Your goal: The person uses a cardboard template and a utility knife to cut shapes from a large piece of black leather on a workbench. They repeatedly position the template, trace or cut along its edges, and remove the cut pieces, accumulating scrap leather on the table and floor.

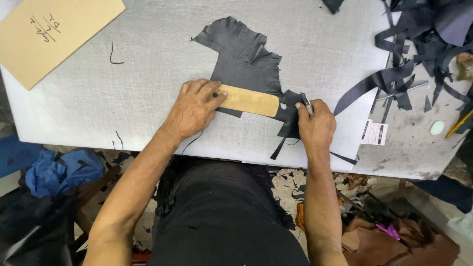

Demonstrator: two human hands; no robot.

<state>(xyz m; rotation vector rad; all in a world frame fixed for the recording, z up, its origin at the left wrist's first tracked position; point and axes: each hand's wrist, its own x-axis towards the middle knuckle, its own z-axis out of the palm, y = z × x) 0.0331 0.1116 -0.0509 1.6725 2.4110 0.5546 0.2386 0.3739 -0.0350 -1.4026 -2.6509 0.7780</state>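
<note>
A dark grey piece of leather (244, 59) lies flat on a white cutting board (148, 88). A tan oblong template (251, 101) rests on the leather's lower edge. My left hand (194, 106) presses the template's left end down with spread fingers. My right hand (315, 123) is closed on a small metal knife (307, 104), its tip at the template's right end, touching the leather.
A brown cardboard sheet (54, 34) lies at the board's top left. A heap of black leather strips and offcuts (419, 44) fills the top right. A white tag (374, 133) and a pale oval piece (436, 128) sit on the worn table at right. Scraps litter the floor below.
</note>
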